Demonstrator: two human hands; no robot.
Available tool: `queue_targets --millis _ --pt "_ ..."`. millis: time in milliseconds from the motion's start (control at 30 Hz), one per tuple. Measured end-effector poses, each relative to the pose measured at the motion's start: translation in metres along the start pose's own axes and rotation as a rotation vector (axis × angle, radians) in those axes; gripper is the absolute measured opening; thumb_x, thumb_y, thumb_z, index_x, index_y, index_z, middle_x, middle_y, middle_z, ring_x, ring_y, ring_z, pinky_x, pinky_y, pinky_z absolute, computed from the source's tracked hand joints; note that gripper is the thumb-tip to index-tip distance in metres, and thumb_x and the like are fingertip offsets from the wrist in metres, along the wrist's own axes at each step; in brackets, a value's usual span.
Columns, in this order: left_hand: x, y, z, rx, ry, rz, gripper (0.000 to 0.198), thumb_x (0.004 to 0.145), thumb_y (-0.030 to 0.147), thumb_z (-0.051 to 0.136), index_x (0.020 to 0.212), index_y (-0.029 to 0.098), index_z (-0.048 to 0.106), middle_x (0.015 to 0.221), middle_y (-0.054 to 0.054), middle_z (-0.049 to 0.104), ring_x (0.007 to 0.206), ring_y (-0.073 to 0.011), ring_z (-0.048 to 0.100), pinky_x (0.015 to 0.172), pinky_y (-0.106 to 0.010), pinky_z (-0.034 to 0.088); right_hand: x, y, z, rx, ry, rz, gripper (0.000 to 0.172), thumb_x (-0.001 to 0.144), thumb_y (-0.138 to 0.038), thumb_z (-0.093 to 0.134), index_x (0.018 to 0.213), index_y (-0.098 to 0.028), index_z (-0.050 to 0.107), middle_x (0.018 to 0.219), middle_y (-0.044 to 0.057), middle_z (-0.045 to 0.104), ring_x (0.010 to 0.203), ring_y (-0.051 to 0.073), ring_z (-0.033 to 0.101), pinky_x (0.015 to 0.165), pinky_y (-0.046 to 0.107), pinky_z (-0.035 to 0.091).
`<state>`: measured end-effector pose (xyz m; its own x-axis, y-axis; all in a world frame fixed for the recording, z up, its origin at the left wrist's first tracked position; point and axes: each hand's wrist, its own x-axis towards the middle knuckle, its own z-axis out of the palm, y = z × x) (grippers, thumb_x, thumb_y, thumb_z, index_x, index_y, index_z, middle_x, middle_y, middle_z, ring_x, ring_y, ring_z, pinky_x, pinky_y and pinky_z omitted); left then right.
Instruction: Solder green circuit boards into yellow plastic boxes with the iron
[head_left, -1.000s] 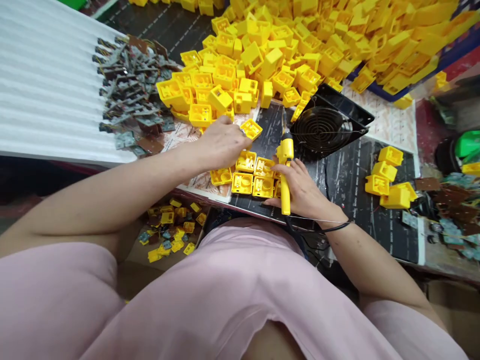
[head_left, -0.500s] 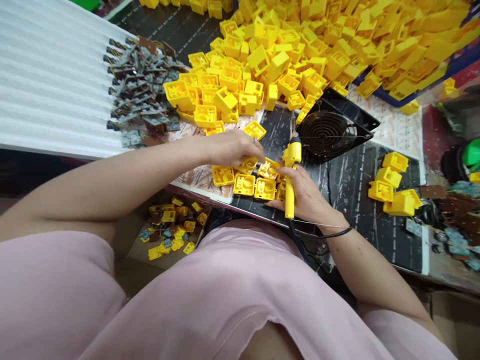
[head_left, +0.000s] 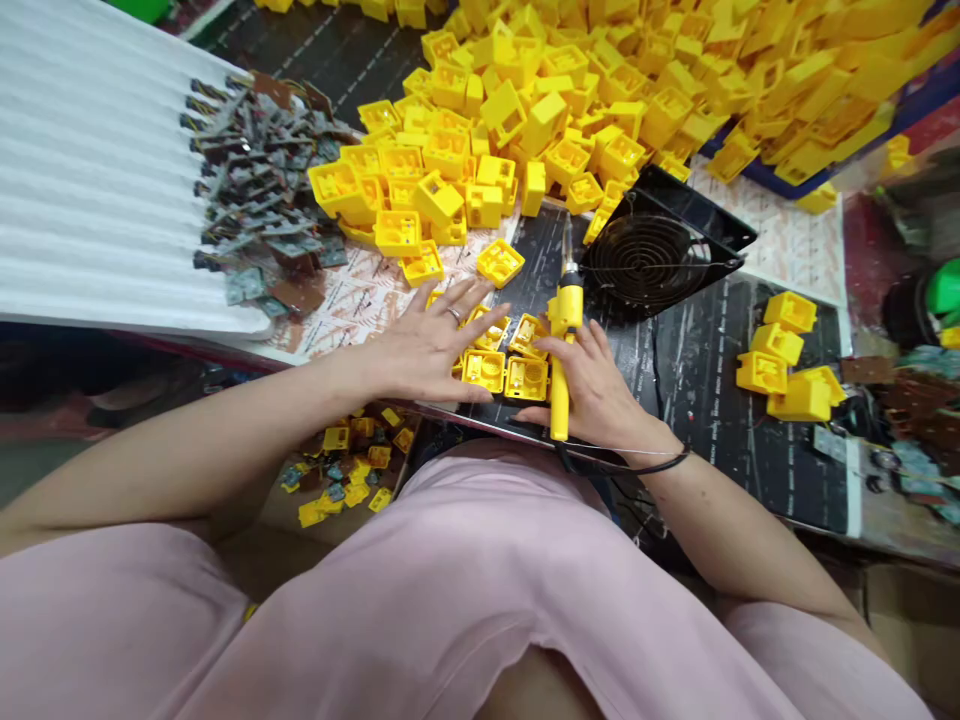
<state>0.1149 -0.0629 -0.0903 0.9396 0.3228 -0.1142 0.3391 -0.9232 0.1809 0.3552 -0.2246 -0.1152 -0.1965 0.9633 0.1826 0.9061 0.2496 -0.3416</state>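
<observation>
Two rows of small open yellow plastic cases (head_left: 526, 379) lie at the table's front edge between my hands. My left hand (head_left: 427, 345) is spread flat at their left side, fingers apart, covering some of them. A ring is on one finger. My right hand (head_left: 592, 385) holds a yellow soldering iron (head_left: 560, 375) upright, its metal tip pointing away from me. The fingers of that hand also rest along the right side of the cases, so its grip is partly hidden. A single yellow case (head_left: 500, 263) lies just beyond the rows.
A large heap of yellow cases (head_left: 450, 150) covers the back. A black fan (head_left: 645, 255) stands right of the iron's tip. Wired circuit boards (head_left: 262, 180) pile up at left by a white foam sheet (head_left: 97, 170). Several cases (head_left: 780, 345) sit at right. A box below holds yellow parts (head_left: 356, 470).
My left hand has gone from closed fingers above the cases to spread flat at their left. The view has shifted slightly. My right hand keeps the soldering iron beside the cases.
</observation>
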Motion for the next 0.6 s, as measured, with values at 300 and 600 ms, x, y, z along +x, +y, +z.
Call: queue_targets --millis 300,600 --pt "0.000 0.006 0.014 0.032 0.115 0.071 0.094 0.095 0.075 0.055 0.167 0.018 0.036 0.176 -0.022 0.029 0.161 -0.0474 0.030 0.129 -0.069 0.015 0.009 0.001 -0.012 -0.025 -0.076 -0.018 0.094 0.083 -0.074 0.079 0.153 -0.022 0.048 0.152 0.020 0.061 0.152 0.043 0.044 0.128 0.073 0.023" --pt "0.007 0.014 0.019 0.199 0.286 0.231 0.069 0.106 0.053 0.030 0.146 0.003 0.058 0.149 -0.030 0.062 0.132 -0.0454 0.061 0.106 -0.062 0.044 0.013 -0.013 -0.020 -0.020 -0.190 0.035 0.076 0.098 -0.059 0.071 0.156 -0.018 0.045 0.153 0.020 0.060 0.153 0.038 0.043 0.125 0.070 0.028"
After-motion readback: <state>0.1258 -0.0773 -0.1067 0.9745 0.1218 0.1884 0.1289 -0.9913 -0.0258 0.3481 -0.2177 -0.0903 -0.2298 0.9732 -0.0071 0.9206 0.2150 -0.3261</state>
